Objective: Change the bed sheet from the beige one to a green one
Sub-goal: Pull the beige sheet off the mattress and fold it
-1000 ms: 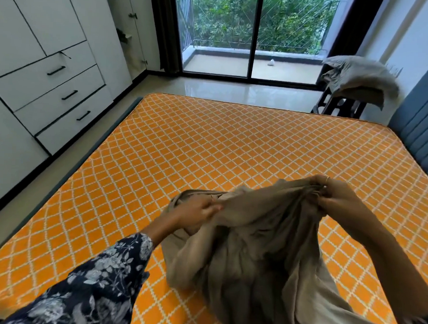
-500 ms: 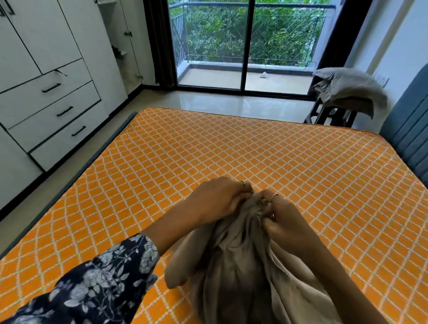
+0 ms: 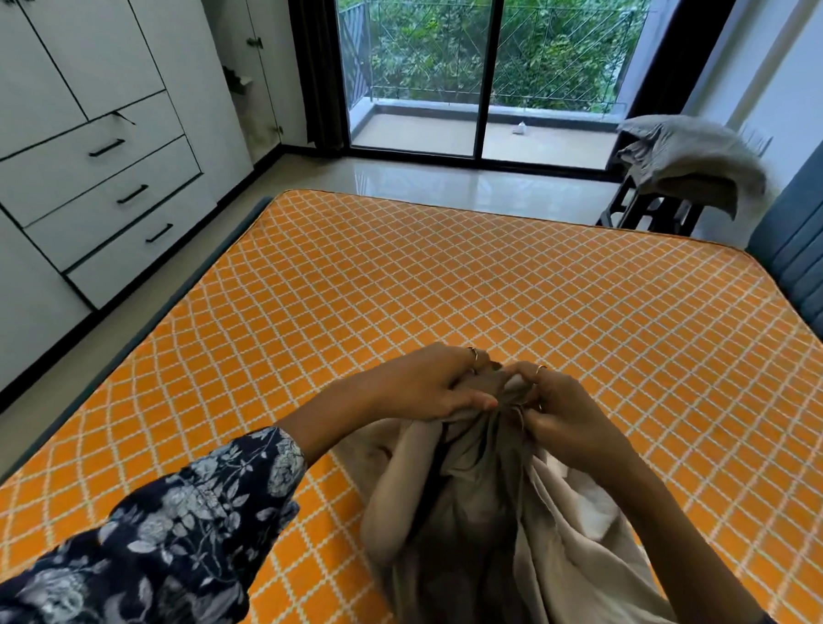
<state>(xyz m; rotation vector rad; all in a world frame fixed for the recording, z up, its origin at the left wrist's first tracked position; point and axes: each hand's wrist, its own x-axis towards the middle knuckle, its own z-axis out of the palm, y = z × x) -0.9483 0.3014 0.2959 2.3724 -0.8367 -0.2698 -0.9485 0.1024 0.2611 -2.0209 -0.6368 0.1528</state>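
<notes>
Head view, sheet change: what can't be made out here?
- Beige sheet: its lower part is cut off by the bottom edge.
- Green sheet: none in view.
- Left hand and right hand: fingertips buried in the gathered cloth.
- Grey cloth on the black rack: too bunched to identify.
- Headboard: cut off at the right edge.

A person's left hand [image 3: 425,384] and right hand [image 3: 561,415] meet above a bare orange mattress [image 3: 496,287] with a white diamond pattern. Both hands grip the gathered top of a bunched beige sheet [image 3: 484,516], which hangs down toward the viewer. White wardrobe drawers [image 3: 106,191] stand to the left. Beyond the mattress is a glass balcony door [image 3: 484,67]; a grey cloth [image 3: 689,159] lies over a dark stand on the right.
</notes>
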